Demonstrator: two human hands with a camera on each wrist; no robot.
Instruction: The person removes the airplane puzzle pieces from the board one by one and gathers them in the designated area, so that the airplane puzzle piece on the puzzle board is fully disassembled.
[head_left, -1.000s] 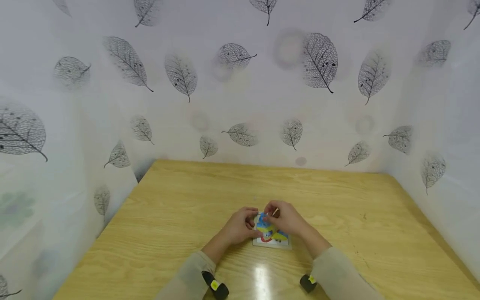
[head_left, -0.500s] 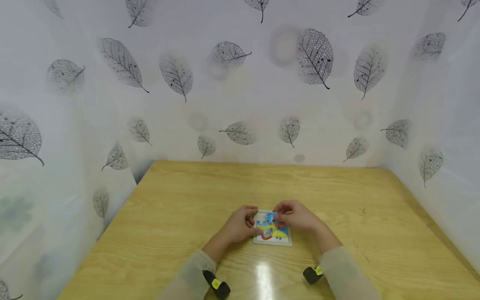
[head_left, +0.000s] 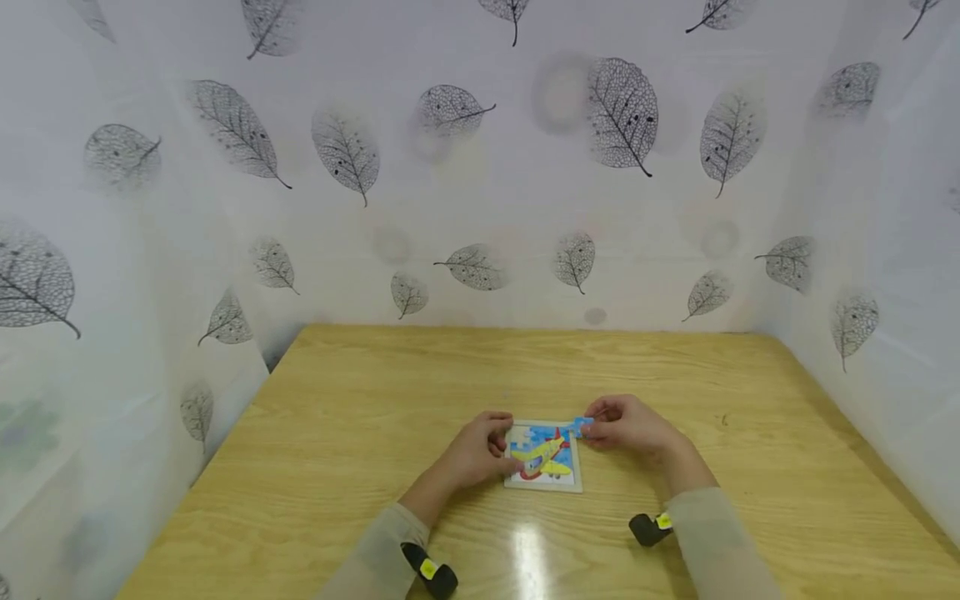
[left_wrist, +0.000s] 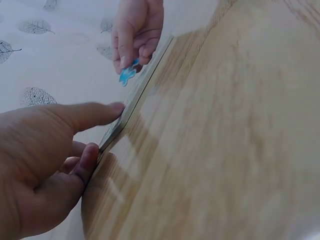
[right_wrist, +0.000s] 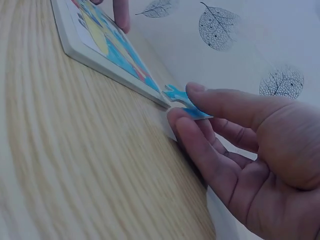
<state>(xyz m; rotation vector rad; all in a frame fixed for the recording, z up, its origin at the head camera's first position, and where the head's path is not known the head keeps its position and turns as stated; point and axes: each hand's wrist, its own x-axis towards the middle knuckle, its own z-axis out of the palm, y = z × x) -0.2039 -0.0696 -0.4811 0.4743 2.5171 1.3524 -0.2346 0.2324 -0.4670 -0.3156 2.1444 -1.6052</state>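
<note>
My left hand (head_left: 476,452) grips the airplane jigsaw (head_left: 550,457) at its 9 o'clock edge; steady pressure should prevent sliding. Slightly farther, my right hand (head_left: 630,427) pinches a blue jigsaw piece (head_left: 581,426) by the 2 o'clock corner; a light, level hold should protect its knobs.

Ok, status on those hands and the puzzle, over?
Left hand holding puzzle by left edge. Right hand pinching blue piece at puzzle's upper right corner. Gap upper left. No obstruction seen.
</note>
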